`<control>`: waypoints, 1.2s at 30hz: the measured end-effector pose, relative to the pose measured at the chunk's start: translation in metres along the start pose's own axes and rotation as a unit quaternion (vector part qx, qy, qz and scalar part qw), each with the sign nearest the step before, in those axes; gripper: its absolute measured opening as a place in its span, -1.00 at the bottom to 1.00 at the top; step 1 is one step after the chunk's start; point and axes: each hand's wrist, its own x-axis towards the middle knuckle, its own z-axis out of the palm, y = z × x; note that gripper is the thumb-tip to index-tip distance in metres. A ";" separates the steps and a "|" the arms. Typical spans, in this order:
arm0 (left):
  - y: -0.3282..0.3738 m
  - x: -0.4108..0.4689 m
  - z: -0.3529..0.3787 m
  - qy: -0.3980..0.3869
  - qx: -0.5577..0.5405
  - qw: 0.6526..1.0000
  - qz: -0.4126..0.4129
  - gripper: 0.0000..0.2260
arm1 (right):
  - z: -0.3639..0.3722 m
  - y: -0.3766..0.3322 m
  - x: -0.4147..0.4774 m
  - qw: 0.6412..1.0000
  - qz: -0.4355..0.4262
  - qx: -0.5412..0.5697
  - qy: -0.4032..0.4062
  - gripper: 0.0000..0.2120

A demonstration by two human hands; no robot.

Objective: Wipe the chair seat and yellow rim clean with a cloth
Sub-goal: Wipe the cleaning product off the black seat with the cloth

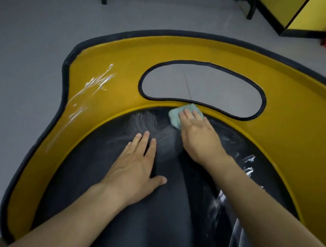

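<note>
Black seat (166, 217), cloth (174, 115) under right fingers (196, 116)

Glossy seat (166, 217), terry cloth (176, 115).

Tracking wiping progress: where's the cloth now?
Head view, centre: the cloth lies under the right hand, where the seat meets the yellow rim, below the cutout.

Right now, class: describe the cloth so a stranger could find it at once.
Look at the chair's broad yellow rim and find its oval cut-out. Just below that, where yellow meets the black seat, the right hand presses on the cloth. It is the only pale green, fuzzy thing there.
</note>
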 end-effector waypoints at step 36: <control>-0.039 -0.019 -0.016 -0.006 -0.030 0.999 -0.034 -0.11 | -0.003 -0.090 -0.004 0.993 -0.097 0.055 -0.033 -0.47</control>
